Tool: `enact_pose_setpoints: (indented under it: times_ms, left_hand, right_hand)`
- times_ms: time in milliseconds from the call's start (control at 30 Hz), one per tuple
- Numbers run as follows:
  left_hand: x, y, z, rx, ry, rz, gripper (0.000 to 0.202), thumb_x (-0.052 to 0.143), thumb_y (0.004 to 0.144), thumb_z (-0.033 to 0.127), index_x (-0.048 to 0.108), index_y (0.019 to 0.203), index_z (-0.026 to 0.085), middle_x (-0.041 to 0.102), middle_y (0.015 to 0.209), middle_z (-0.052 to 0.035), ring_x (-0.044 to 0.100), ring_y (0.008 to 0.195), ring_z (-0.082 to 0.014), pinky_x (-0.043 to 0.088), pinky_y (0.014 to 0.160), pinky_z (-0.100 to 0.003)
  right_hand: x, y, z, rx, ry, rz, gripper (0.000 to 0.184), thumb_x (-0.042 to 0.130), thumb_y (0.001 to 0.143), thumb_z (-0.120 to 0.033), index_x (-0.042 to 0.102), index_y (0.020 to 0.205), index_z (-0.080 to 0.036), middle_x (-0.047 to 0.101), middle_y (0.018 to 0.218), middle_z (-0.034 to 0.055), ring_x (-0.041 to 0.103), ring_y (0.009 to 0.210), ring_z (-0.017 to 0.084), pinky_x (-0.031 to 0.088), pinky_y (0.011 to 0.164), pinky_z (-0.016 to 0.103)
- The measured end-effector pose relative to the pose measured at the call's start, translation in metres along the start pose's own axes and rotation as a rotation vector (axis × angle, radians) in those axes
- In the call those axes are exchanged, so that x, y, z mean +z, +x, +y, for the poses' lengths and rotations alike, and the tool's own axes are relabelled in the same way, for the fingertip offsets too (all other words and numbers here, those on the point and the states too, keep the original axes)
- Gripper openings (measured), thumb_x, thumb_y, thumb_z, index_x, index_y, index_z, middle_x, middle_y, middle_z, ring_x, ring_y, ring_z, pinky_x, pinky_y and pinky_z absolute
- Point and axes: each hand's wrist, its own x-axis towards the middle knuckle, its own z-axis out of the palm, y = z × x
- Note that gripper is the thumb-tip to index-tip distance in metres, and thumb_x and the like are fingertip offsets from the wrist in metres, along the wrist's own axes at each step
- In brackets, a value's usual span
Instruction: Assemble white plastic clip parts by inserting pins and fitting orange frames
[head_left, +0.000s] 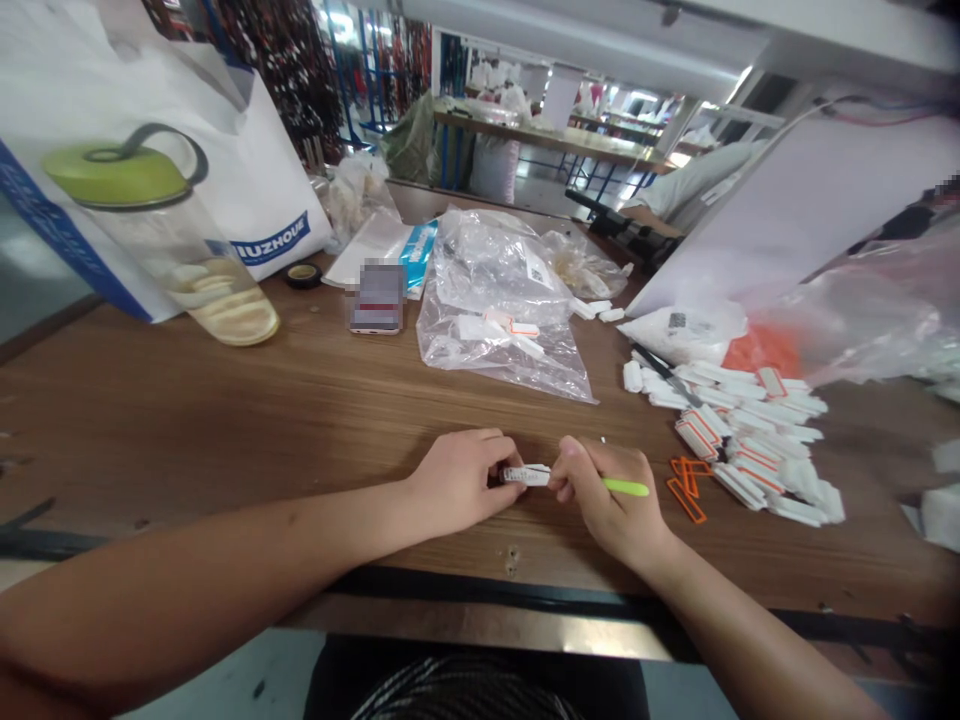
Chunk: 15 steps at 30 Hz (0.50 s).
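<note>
Near the front of the table, a small white rectangular plastic piece [531, 475] with a row of dark marks lies pinched in the fingers of my left hand [459, 482]. My right hand [613, 495] is closed around a slim tool with a yellow-green handle [627, 488]. Its handle end sticks out on the right; its working end, near the white piece, is too small to make out. To the right lie several thin orange rectangular frames [686, 490], beside a pile of white plastic pieces [772, 425], some edged with orange.
Clear plastic bags [510, 300] with a few pieces stand beyond my hands, near a phone [377, 300]. A bottle with a green lid [120, 172] and a white paper bag [262, 170] are at left. A dark, slim tool [666, 375] lies on the pile. The wooden table [247, 430] has a dark front edge.
</note>
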Motion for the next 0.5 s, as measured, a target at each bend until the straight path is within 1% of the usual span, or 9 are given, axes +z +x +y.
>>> enact_pose_setpoints:
  times_ms: [200, 400, 500]
  left_hand:
    - [-0.0003, 0.0003, -0.0004, 0.011, -0.01, 0.011, 0.009, 0.067, 0.082, 0.029, 0.066, 0.085, 0.021, 0.06, 0.076, 0.0017, 0.056, 0.068, -0.0136, 0.041, 0.062, -0.026]
    - [0.0003, -0.0001, -0.0018, 0.036, 0.001, 0.018, 0.009, 0.066, 0.083, 0.029, 0.064, 0.085, 0.02, 0.059, 0.075, 0.0023, 0.056, 0.067, -0.0132, 0.04, 0.063, -0.027]
    - [0.0008, -0.0002, -0.0024, 0.033, 0.001, 0.014, 0.009, 0.065, 0.084, 0.03, 0.065, 0.085, 0.021, 0.06, 0.076, 0.0021, 0.056, 0.068, -0.0133, 0.041, 0.063, -0.027]
  right_hand:
    - [0.0015, 0.0004, 0.0025, 0.017, 0.018, -0.023, 0.045, 0.044, 0.1, -0.033, 0.061, 0.061, -0.018, 0.059, 0.052, -0.0009, 0.058, 0.048, 0.011, 0.043, 0.054, 0.023]
    - [0.0001, -0.001, 0.0082, 0.086, 0.105, 0.044, 0.047, 0.045, 0.1, -0.037, 0.062, 0.061, -0.018, 0.063, 0.054, 0.0005, 0.057, 0.044, 0.01, 0.044, 0.048, 0.021]
    - [-0.0001, -0.0017, 0.0094, 0.103, 0.123, 0.048, 0.047, 0.046, 0.1, -0.039, 0.063, 0.061, -0.018, 0.064, 0.055, 0.0011, 0.057, 0.043, 0.01, 0.045, 0.046, 0.021]
